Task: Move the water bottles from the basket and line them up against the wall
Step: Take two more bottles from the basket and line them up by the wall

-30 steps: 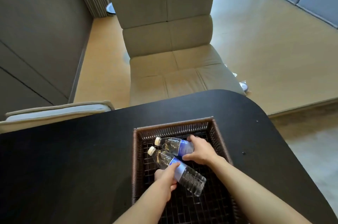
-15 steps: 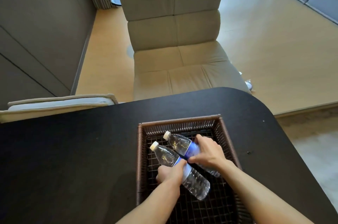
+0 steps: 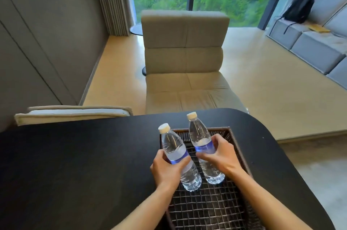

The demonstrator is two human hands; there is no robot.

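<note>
Two clear water bottles with white caps and blue labels are held above a dark woven basket point(image 3: 237, 143) on the black table point(image 3: 75, 164). My left hand point(image 3: 167, 169) grips the left bottle point(image 3: 174, 147) around its label, over the basket's left rim. My right hand point(image 3: 221, 156) grips the right bottle point(image 3: 201, 135) around its label, over the basket's middle. Both bottles lean slightly, caps pointing up and away from me. The part of the basket floor that I see holds nothing else.
A grey wall point(image 3: 37, 41) runs along the left beyond the table. A beige lounge chair point(image 3: 185, 71) stands past the table's far edge, and a cushioned chair back point(image 3: 71, 113) sits at the far left edge. A grey sofa point(image 3: 319, 45) is at the far right.
Both hands have raised the bottles out of the basket, tipping them from lying to nearly upright. My view has tilted upward, showing the window.
</note>
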